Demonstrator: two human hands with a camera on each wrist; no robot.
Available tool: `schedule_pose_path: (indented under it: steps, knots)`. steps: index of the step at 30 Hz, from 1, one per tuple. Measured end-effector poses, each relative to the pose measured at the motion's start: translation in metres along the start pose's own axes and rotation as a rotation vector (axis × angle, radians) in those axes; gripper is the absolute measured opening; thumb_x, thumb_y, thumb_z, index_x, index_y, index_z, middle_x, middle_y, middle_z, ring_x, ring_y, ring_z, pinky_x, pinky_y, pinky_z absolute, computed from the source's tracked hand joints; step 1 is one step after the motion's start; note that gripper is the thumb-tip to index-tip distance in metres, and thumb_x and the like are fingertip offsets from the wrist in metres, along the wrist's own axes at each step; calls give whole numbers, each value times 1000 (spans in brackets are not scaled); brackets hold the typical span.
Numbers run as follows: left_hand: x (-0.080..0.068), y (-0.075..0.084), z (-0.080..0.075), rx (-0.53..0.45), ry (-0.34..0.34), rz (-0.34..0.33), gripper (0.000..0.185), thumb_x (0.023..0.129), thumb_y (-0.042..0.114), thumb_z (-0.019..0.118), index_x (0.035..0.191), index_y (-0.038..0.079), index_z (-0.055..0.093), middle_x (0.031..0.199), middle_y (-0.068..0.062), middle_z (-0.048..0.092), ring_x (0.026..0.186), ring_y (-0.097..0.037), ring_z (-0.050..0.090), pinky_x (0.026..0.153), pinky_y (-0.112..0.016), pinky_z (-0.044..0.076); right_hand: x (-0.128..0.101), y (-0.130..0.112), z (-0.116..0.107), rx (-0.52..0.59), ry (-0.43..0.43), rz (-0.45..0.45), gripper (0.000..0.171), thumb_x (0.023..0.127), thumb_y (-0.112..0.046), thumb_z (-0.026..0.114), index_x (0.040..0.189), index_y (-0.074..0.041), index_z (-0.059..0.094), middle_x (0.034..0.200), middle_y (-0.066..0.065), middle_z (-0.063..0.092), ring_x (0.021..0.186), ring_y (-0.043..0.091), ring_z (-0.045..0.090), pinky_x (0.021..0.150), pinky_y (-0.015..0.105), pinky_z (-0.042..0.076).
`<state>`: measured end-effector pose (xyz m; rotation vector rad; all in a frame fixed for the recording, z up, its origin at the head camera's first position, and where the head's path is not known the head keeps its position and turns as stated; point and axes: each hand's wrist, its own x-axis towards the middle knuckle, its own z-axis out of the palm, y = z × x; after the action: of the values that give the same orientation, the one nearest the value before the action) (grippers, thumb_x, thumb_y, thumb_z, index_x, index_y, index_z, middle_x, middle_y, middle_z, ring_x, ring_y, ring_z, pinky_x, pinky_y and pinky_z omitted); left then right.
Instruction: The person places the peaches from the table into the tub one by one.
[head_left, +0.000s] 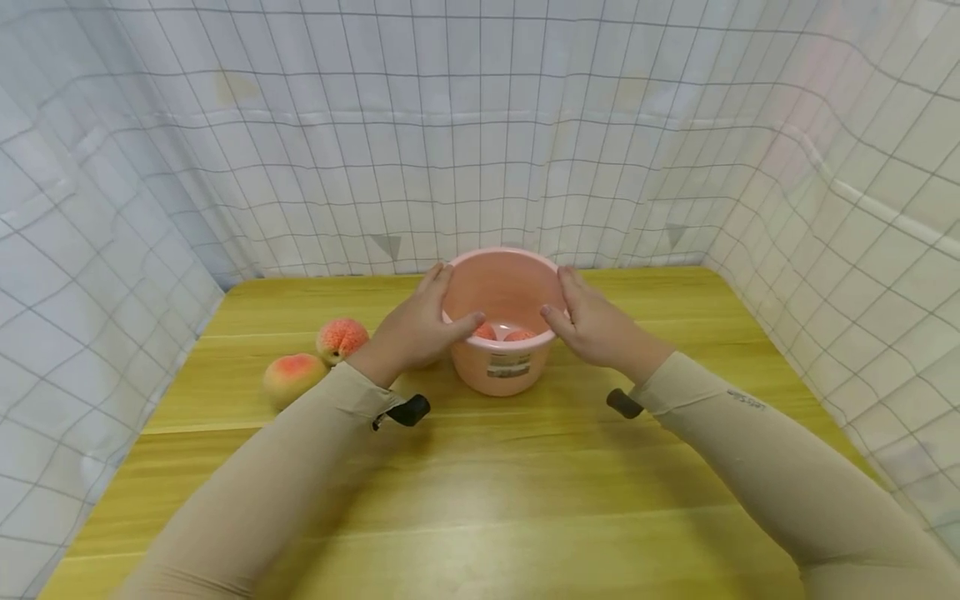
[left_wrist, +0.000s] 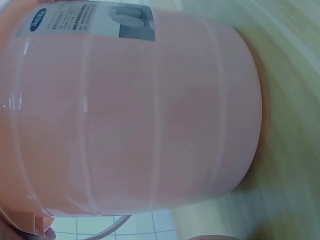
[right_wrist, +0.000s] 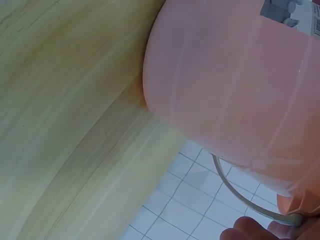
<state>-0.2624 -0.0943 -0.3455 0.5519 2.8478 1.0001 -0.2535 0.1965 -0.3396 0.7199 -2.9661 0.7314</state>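
Near the middle of the wooden table (head_left: 480,467) stands a pink bucket (head_left: 504,367), upright, with a label on its near side and two peaches inside (head_left: 501,333). Both hands grip its rim: the left hand (head_left: 420,329) wraps the left edge with the thumb hooked over the lip, and the right hand (head_left: 592,325) does the same on the right edge. Two more peaches (head_left: 315,360) lie on the table to the left, touching each other. Behind hangs a checked white curtain (head_left: 480,125).

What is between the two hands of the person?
The pink bucket stands between the left hand and the right hand; both hold its rim. The head view shows this, with peaches inside.
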Motion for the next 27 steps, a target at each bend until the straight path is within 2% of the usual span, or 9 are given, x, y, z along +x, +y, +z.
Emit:
schedule_pose_path:
  steps: [6, 9, 13, 18, 20, 22, 25, 27]
  knots:
    - [-3, -8, -11, -13, -43, 20, 112, 92, 82, 52, 171, 18, 5, 179, -8, -3, 164, -37, 13, 128, -64, 25, 2, -2, 2, 16, 3, -3, 79, 112, -38, 40, 167, 5, 4, 175, 25, 12, 161, 40, 22, 130, 54, 25]
    - [-6, -14, -19, 0, -57, 25, 111, 92, 82, 52, 171, 20, 3, 179, -8, -2, 163, -36, 19, 128, -61, 26, 2, 0, 2, 1, 10, 4, 79, 112, -39, 39, 166, 6, 5, 175, 25, 13, 161, 41, 23, 130, 55, 25]
    - [-15, -26, -34, 46, -61, -27, 111, 91, 86, 49, 171, 24, 3, 178, -6, 9, 160, -36, 28, 126, -62, 30, 1, 2, 2, -15, 11, 12, 79, 112, -39, 39, 166, 6, 4, 174, 26, 13, 161, 41, 23, 130, 55, 25]
    - [-34, -48, -55, 126, -62, -102, 109, 92, 85, 47, 172, 22, 8, 177, -9, 19, 160, -39, 27, 126, -65, 27, 2, 1, 1, -15, 7, -2, 77, 112, -38, 39, 167, 4, 5, 173, 25, 17, 160, 40, 25, 129, 55, 27]
    - [-43, -57, -62, 149, -59, -118, 109, 92, 85, 48, 171, 20, 10, 174, -14, 28, 154, -41, 38, 123, -66, 32, 2, 0, 1, -17, 6, -6, 76, 112, -39, 38, 167, 4, 6, 173, 25, 19, 159, 40, 26, 129, 55, 27]
    - [-51, -69, -69, 170, -56, -128, 110, 92, 84, 50, 171, 18, 13, 171, -17, 32, 152, -43, 41, 121, -67, 34, 2, -1, 1, -11, 5, -4, 77, 112, -39, 38, 167, 4, 6, 173, 25, 18, 160, 39, 26, 129, 55, 27]
    - [-63, -88, -77, 188, -56, -135, 108, 93, 79, 56, 170, 14, 17, 169, -21, 34, 151, -46, 40, 120, -68, 34, 1, 0, 1, -10, -3, 3, 77, 112, -39, 37, 167, 4, 4, 174, 24, 15, 161, 39, 23, 130, 56, 26]
    - [-71, -101, -82, 201, -60, -128, 105, 95, 73, 60, 169, 11, 19, 171, -23, 29, 155, -49, 30, 121, -70, 29, 1, 0, 1, -9, -6, 10, 78, 112, -39, 37, 167, 4, 1, 176, 23, 11, 162, 39, 19, 130, 55, 24]
